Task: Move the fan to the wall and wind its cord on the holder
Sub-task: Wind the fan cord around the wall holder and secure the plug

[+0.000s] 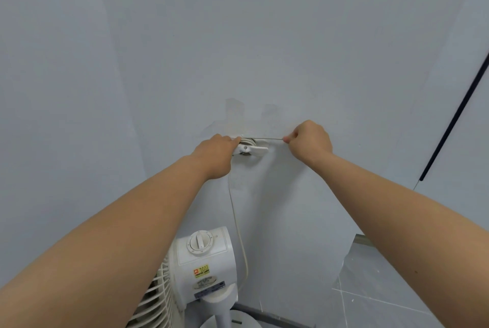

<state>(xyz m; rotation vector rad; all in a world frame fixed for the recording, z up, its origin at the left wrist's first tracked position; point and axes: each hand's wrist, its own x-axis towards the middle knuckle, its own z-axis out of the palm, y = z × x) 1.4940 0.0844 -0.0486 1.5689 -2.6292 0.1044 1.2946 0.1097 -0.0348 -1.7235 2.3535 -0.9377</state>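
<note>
I'm facing the pale blue wall (238, 36), with grey floor tiles (383, 298) at lower right. The white fan (203, 266) stands right against the wall below my arms, its dial on top. My left hand (215, 154) is closed on the left end of the white holder (250, 149) fixed to the wall. My right hand (311, 142) pinches the cord (267, 139), drawn taut from the wound coils rightward. More cord hangs from the holder down behind the fan.

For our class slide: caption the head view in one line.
Right hand pulls the fan cord taut at the wall holder.
</note>
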